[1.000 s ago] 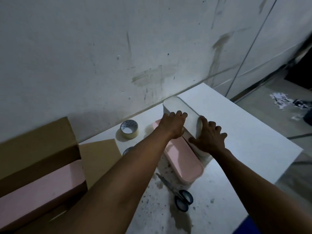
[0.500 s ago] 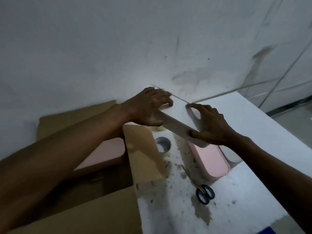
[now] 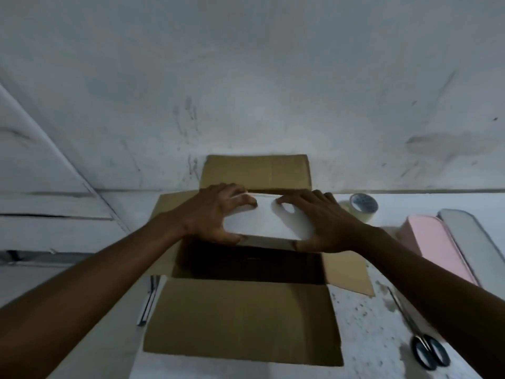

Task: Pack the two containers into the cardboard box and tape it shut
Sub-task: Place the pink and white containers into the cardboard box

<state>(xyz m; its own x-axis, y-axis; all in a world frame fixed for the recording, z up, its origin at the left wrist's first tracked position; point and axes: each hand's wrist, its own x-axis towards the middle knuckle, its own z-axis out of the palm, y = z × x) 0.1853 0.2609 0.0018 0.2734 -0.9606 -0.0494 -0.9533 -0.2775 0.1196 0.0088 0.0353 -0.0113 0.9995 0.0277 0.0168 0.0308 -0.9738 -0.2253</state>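
Observation:
An open cardboard box [image 3: 243, 318] stands on the table in front of me with all flaps spread out. Over its far half I hold a white container [image 3: 266, 221] flat between both hands. My left hand [image 3: 216, 212] grips its left end and my right hand [image 3: 319, 222] grips its right end. The near half of the box's inside is dark, and I cannot tell what lies in it. A roll of clear tape [image 3: 362, 206] sits on the table just right of the box.
At the right lie a pink lid [image 3: 434, 242] and a grey-white lid [image 3: 475, 242] side by side. Black-handled scissors [image 3: 426, 348] rest near the front right. A stained white wall rises directly behind the box.
Both hands carried the white container leftward from beside the pink lid to above the far half of the box. My view swung left, so the box is now centred.

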